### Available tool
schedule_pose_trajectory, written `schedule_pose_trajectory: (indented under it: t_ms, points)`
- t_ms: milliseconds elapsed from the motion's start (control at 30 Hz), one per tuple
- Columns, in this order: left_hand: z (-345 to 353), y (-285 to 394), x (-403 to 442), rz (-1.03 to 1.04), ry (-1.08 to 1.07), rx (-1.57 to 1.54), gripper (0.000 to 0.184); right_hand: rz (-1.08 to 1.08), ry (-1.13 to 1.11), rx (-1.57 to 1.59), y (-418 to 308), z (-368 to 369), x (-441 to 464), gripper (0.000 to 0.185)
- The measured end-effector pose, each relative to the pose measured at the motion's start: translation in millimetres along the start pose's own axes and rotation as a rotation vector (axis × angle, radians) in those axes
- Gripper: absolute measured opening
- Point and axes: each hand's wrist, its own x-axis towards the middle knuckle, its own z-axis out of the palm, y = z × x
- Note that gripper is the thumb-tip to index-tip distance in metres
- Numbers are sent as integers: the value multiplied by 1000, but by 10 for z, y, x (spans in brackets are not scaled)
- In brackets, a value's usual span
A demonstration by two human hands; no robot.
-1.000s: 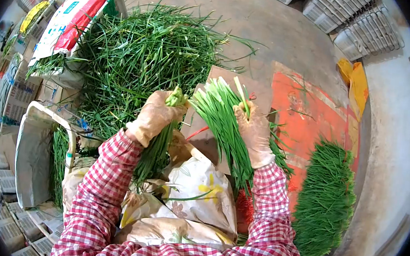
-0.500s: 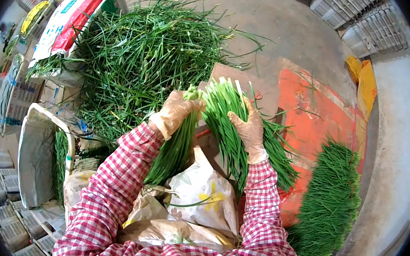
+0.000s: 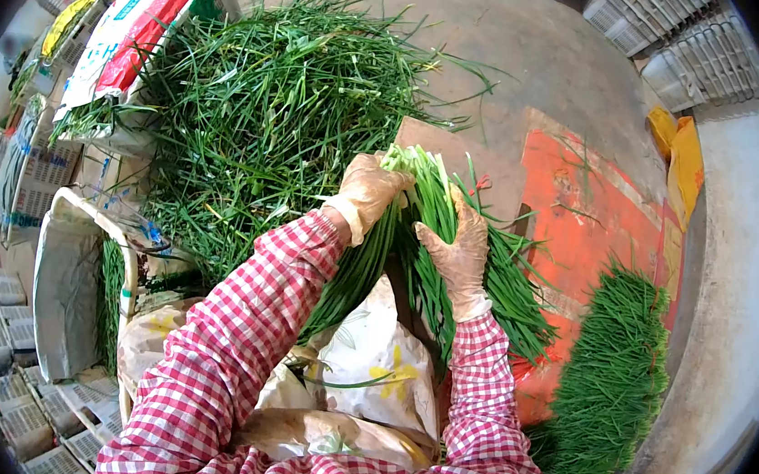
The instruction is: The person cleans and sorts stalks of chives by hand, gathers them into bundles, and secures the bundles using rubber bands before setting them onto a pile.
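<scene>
My left hand [image 3: 369, 192], in a thin clear glove, is closed round a smaller bunch of garlic chives [image 3: 352, 282], whose leaves hang down over my lap. Its pale stem ends lie against those of a larger bunch of garlic chives [image 3: 432, 204]. My gloved right hand [image 3: 458, 254] grips this larger bunch from its right side, with the thumb over the front and the other fingers partly hidden. Long green leaves fan out below and to the right of that hand. Beneath both bunches, a flower-printed apron [image 3: 376, 365] covers my lap.
A big loose heap of garlic chives [image 3: 284, 91] lies ahead to the left. Neatly laid chives [image 3: 613, 378] rest on an orange sheet [image 3: 584, 202] at right. A white-handled basket [image 3: 73, 290] stands at left. Stacked crates [image 3: 707, 63] are at the far right.
My left hand has moved right with its smaller bunch, bringing it against the larger one. The right hand stays nearly in place on the larger bunch.
</scene>
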Motion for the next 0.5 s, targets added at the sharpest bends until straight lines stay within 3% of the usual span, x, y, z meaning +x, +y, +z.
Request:
schedule_pose_trajectory:
  t_ms: [100,233,300,433,500]
  points:
    - [-118,-123,20,89,54,-13,14,24,-2,52,43,4,52,80]
    - [-235,44,-147,46,113,-91,7,26,-27,22,-16,-49,51,81]
    - [-330,24,-154,95,178,-340,7,30,-29,67,-19,-81,54,81]
    - [-1240,451,-483,266,337,-131,8,-17,26,89,77,6,-16,69]
    - [-1856,649,-561,389,468,-93,6,-69,62,-72,70,12,-18,65]
